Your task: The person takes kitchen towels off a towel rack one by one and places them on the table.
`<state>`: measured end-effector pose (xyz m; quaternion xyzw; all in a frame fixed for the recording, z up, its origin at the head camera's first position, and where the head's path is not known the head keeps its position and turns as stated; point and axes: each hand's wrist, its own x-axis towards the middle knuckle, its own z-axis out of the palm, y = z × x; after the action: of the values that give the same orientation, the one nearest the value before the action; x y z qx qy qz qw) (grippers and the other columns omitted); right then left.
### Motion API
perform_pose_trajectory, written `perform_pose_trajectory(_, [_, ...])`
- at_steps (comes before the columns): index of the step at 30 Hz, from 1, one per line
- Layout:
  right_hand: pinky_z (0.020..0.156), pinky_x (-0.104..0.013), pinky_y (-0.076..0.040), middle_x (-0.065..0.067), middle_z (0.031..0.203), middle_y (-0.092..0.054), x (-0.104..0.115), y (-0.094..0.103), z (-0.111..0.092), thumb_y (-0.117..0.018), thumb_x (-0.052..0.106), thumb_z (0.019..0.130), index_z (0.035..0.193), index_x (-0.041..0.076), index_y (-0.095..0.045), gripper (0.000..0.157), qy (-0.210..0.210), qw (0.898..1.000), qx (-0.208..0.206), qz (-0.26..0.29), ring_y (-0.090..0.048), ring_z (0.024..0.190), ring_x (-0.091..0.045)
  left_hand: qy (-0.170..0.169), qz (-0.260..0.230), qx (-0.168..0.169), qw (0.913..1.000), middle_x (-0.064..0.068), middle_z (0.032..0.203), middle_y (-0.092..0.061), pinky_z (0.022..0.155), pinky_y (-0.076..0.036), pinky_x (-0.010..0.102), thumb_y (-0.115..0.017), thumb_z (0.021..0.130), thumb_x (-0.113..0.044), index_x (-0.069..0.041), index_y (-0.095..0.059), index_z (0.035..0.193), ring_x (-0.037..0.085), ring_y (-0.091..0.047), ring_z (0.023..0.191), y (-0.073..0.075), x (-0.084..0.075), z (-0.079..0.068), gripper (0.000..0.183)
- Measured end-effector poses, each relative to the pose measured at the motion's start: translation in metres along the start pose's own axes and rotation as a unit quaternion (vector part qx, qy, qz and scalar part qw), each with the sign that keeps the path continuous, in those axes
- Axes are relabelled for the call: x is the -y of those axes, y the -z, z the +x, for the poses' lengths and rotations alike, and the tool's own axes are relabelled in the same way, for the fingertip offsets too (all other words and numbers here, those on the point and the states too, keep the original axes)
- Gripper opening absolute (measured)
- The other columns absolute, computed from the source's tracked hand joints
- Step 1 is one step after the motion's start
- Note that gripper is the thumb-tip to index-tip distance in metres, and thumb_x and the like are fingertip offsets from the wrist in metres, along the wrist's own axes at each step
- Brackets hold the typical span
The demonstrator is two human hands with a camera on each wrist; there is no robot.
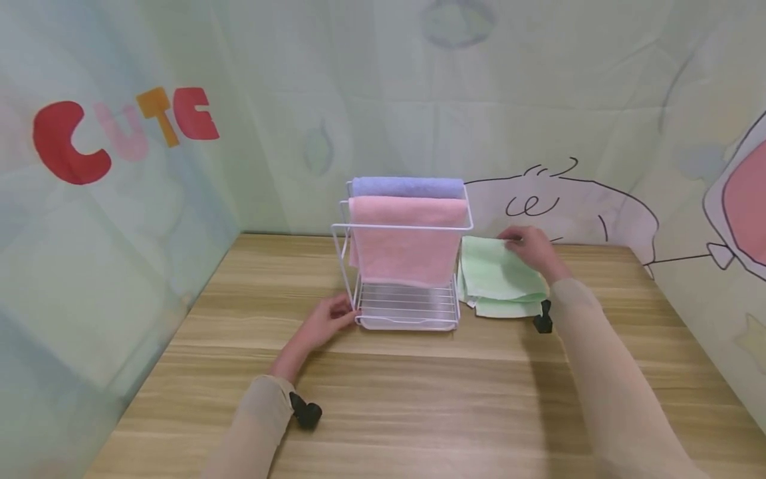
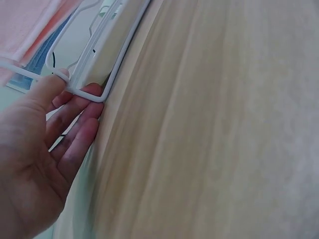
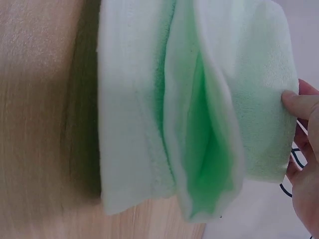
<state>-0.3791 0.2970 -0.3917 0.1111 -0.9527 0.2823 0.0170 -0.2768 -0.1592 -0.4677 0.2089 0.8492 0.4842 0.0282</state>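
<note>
Head view: left of centre, my left hand (image 1: pixel 326 322) grips the rack (image 1: pixel 407 324) at its lower left corner; right of centre, my right hand (image 1: pixel 531 249) pinches the green towel (image 1: pixel 498 269) by its upper edge. Left wrist view: I hold the rack, upper left; steady pressure should suffice. Right wrist view: the towel's folds gape mid-frame; I should pinch every layer.

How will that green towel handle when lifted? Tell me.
The green towel will probably be floppy: its layers gape and bend in the right-wrist view. It looks light, being just folded cloth. It might fall partly unfolded, since the right grip pinches it along the far edge while the layers part at the near side.
</note>
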Motion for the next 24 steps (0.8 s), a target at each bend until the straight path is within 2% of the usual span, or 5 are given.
perform_pose_trajectory(7, [0.116,-0.060,-0.033,-0.026,0.135,-0.059,-0.0019,-0.0033,-0.0013,-0.058,0.002,0.095,0.127,-0.002,-0.060,0.032,0.012,0.999,-0.022,-0.022,-0.049,0.130,-0.044,-0.004,-0.002,0.008,1.0000,0.019,0.099,-0.074,0.085,-0.057,0.022,-0.066,0.093,-0.014,0.000,-0.061,0.110,0.031,-0.071,0.098,0.0012,-0.0023,-0.0007,0.022])
perform_pose_trajectory(11, [0.115,-0.060,-0.033,-0.026,0.134,-0.059,-0.0052,-0.0054,-0.0030,-0.057,0.005,0.096,0.127,-0.002,-0.060,0.032,0.010,0.999,-0.021,-0.027,-0.049,0.130,-0.043,-0.012,-0.006,0.018,0.9997,0.022,0.106,-0.073,0.089,-0.060,0.034,-0.065,0.094,-0.013,0.000,-0.058,0.118,0.034,-0.071,0.101,0.0031,-0.0017,-0.0013,0.027])
perform_pose_trajectory(15, [0.115,-0.061,-0.033,-0.025,0.134,-0.059,-0.0065,-0.0061,-0.0042,-0.056,0.007,0.097,0.127,-0.001,-0.060,0.031,0.005,0.999,-0.021,-0.033,-0.049,0.130,-0.043,-0.005,-0.011,0.023,0.9997,0.025,0.111,-0.071,0.095,-0.058,0.044,-0.065,0.093,-0.009,0.000,-0.056,0.123,0.037,-0.069,0.106,0.0056,0.0003,-0.0029,0.032])
perform_pose_trajectory(20, [0.116,-0.061,-0.032,-0.025,0.134,-0.059,-0.0055,-0.0047,-0.0062,-0.056,0.006,0.097,0.126,-0.001,-0.061,0.030,0.013,0.999,-0.024,-0.041,-0.049,0.130,-0.043,-0.001,-0.032,0.023,0.9992,0.027,0.109,-0.070,0.093,-0.059,0.036,-0.068,0.087,0.002,0.007,-0.056,0.123,0.037,-0.070,0.103,0.0062,0.0042,-0.0035,0.038])
perform_pose_trajectory(24, [0.116,-0.060,-0.033,-0.025,0.134,-0.060,-0.0061,-0.0035,-0.0072,-0.057,0.006,0.097,0.126,-0.001,-0.061,0.030,0.018,0.999,-0.025,-0.034,-0.049,0.131,-0.043,0.002,-0.022,0.017,0.9996,0.024,0.107,-0.072,0.090,-0.060,0.031,-0.072,0.085,-0.002,0.007,-0.065,0.111,0.032,-0.072,0.100,0.0043,0.0067,-0.0018,0.028])
